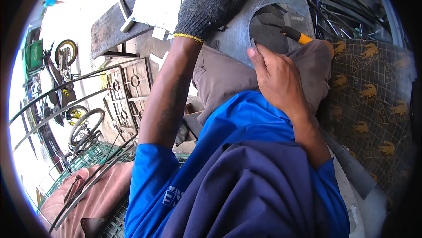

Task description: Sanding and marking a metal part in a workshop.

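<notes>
A grey metal sheet (239,40) with a rounded cutout lies across my lap and reaches up to the top of the view. My left hand (211,7), in a dark knit glove with a yellow cuff, rests on its upper left part. The left thumb is stretched out to the right; the other fingers show only in part. Bare, my right hand (279,77) pinches the sheet's edge at the near side of the cutout, thumb on top. Beyond it lies a tool with an orange and black handle (296,34), its thin dark end over the cutout.
A wooden bench (116,24) stands at the upper left, near a white panel (160,0). Dark rods (338,11) pile up at the upper right, above a patterned dark board (367,101). On the left are a metal gate (129,88), a bicycle (85,128) and a motorcycle (57,79).
</notes>
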### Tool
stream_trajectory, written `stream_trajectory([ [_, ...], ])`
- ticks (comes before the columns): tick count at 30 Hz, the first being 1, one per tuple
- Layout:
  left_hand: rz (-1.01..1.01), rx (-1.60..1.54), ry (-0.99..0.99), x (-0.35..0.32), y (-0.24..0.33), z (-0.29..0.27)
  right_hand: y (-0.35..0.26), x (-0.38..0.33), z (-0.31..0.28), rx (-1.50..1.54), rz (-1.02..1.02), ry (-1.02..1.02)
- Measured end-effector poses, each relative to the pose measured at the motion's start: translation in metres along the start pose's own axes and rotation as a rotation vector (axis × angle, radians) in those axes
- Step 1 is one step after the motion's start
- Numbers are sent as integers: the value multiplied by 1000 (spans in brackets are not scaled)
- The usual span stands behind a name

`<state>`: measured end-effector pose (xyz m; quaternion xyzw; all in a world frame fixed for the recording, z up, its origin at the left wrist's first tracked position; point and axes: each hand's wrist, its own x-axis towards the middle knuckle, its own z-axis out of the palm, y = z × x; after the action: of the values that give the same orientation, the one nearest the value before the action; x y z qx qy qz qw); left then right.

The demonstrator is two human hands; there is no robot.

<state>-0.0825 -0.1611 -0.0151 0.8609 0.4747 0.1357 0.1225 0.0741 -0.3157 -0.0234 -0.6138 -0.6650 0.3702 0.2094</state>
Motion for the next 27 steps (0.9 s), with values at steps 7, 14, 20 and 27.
stream_trajectory([
  [7,283,200,52,-9,-20,12,-1,7,5,171,73,84],
  [14,165,120,11,-8,-5,5,4,18,4,256,85,70],
  [20,171,240,-19,-9,-6,4,-8,12,-5,241,105,119],
  [27,-41,6,124,-12,-4,17,-8,14,2,227,89,163],
])
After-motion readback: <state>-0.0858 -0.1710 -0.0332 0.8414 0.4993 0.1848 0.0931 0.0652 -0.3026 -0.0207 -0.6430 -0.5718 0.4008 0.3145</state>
